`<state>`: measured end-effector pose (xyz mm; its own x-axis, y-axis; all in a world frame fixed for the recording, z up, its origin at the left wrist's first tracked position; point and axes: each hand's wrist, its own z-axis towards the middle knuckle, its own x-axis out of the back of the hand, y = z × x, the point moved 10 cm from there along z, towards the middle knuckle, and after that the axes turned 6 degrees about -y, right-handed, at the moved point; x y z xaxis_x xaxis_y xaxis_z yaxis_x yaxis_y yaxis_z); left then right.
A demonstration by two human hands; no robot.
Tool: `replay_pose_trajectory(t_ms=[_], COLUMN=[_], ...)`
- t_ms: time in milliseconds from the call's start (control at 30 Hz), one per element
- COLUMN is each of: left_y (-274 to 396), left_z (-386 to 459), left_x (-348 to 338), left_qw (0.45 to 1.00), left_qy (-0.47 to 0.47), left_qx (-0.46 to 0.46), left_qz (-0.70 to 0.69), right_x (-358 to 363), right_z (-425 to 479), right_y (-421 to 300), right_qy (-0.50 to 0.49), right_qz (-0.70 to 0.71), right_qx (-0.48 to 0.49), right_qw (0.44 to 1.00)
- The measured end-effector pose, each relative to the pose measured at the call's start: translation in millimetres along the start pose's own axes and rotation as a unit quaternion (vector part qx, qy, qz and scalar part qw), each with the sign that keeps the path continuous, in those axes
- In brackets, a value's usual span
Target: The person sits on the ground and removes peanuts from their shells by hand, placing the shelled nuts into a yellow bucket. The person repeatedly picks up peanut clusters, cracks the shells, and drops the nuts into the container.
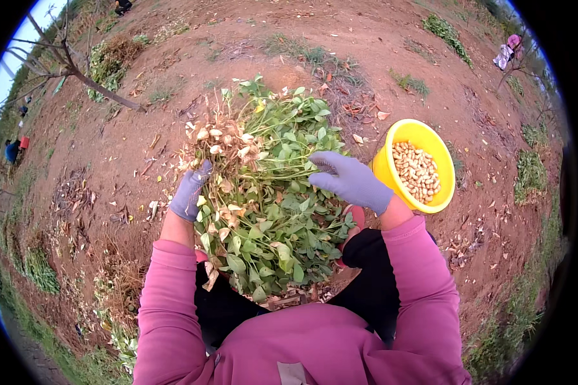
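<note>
My left hand (191, 190), in a grey-purple knit glove, grips the stems of a peanut plant just below its root cluster, with its fingers partly hidden by the plant. Pale peanut pods (216, 136) hang among the brown roots beside it. Leafy green peanut plants (269, 221) spread in front of me, between my legs. Over the right side of the foliage is my right hand (349, 180), gloved alike, its thumb and fingers apart and nothing seen between them. To its right, a yellow plastic bucket (378, 166) leans towards me, partly filled with picked peanuts (415, 171).
Reddish soil with dry leaves surrounds me. A bare tree (103, 91) rises at upper left. Piles of pulled plants lie at left (41, 272) and right (530, 177). Other people are far off, one at left (12, 151) near a red container, another at upper right (514, 42).
</note>
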<state>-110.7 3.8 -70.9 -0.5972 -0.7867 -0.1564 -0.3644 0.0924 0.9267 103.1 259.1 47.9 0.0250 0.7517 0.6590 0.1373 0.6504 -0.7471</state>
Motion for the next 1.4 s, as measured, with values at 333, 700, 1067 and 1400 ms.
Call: replay_pose_trajectory(t_ms=[333, 700, 1067, 1400], left_y=[27.0, 25.0, -17.7, 16.0], left_z=[-15.5, -19.0, -12.3, -3.2], left_x=[-57.7, -40.8, -58.9, -63.0], left_qw=[0.956, 0.993, 0.999, 0.992], left_qy=[-0.133, -0.034, -0.026, -0.029], left_qx=[-0.075, -0.060, 0.034, -0.124], left_qz=[-0.250, 0.100, 0.025, -0.025], right_x=[-139.0, -144.6, -176.5, -192.3], right_z=[44.7, 70.2, 53.9, 57.4], right_y=[-57.1, -19.8, -51.6, -57.1], right_qy=[-0.136, -0.039, -0.087, -0.122], right_qz=[0.125, 0.057, -0.149, -0.171], right_qx=[0.015, -0.054, -0.030, 0.023], right_qw=[0.983, 0.996, 0.985, 0.977])
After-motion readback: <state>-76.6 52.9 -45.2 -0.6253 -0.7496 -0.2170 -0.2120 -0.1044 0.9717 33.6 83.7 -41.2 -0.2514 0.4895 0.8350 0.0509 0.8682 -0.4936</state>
